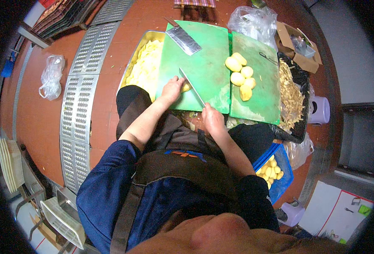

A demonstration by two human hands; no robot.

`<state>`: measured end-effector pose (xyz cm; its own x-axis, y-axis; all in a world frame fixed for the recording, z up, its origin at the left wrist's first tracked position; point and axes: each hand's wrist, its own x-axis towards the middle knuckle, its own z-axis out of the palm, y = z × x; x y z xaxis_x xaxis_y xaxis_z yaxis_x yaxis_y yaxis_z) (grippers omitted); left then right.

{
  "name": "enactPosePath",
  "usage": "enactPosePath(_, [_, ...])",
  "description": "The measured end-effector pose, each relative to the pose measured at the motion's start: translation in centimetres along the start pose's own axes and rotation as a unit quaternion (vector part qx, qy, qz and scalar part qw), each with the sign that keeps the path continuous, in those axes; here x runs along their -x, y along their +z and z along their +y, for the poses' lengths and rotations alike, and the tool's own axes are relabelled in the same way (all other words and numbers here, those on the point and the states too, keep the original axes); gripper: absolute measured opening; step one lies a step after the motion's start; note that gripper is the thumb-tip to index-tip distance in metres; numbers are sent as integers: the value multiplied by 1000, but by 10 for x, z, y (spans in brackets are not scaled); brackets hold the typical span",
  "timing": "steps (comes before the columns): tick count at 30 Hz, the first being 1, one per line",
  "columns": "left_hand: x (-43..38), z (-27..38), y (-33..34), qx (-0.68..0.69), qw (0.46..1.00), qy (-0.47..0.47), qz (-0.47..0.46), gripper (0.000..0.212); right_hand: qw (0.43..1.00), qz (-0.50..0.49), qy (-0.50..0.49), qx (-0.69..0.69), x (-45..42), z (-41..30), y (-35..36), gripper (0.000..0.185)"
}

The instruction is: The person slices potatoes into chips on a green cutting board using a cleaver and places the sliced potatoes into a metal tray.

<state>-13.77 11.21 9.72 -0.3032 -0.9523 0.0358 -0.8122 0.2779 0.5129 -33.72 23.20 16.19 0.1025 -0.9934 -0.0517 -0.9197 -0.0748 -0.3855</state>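
My right hand (213,119) is closed around the handle of a knife (191,87), whose blade angles up and left over a green cutting board (210,63). Against the blade's left side lies a peeled potato (185,87), partly hidden under the fingers of my left hand (173,89), which hold it on the board. Left of the board, sliced potatoes (145,65) fill a metal tray (135,56). A cleaver (184,38) with a wooden handle rests at the board's far left corner. Several whole peeled potatoes (237,78) sit on a second green board (260,85).
A peeler (267,58) lies on the second board. Beside it, a black-lined container (304,104) holds peelings (290,95). More peeled potatoes (271,170) are in a blue basket (284,187) by my right leg. Plastic bags (253,23), a cardboard box (287,36) and a floor grate (79,89) surround me.
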Motion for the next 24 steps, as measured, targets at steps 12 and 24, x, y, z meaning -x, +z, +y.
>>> enactPosePath(12, [-1, -7, 5, 1, 1000, 10, 6, 18, 999, -50, 9, 1, -11, 3, 4, 16])
enactPosePath(24, [4, -9, 6, 13, 1000, 7, 22, 20, 998, -63, 6, -28, -14, 5, 18, 17])
